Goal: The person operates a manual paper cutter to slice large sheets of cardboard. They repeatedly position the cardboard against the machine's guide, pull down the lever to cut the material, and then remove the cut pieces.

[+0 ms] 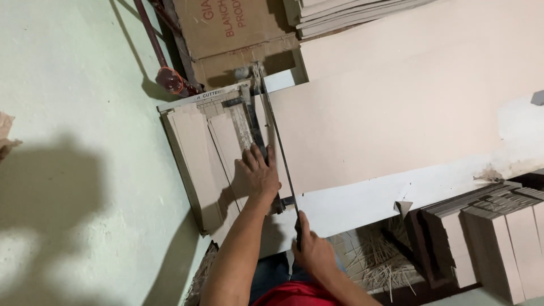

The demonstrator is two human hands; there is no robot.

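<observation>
Red shirt [297, 294] sits right at the bottom edge, then both forearms reach up from there. Right hand [313, 249] is wrapped tight round the handle [298, 229] of the cutter blade [277, 141], which runs as a long thin dark line away from the person and lies down flat along the cut edge. Left hand [258, 173] is spread flat, fingers wide, pressing on the board [226, 144] that lies on the cutter bed [187, 164], just left of the blade. Right of the blade a big pale sheet [396, 107] stretches off over the white table [362, 198]. Thin offcut strips [377, 258] are piled on the floor under the table edge, and stacks of cut pieces [498, 238] stand at the lower right. Further back, past the cutter's hinge, there's a brown carton [226, 28] and a stack of boards [345, 14] against the pale green wall [68, 85].
</observation>
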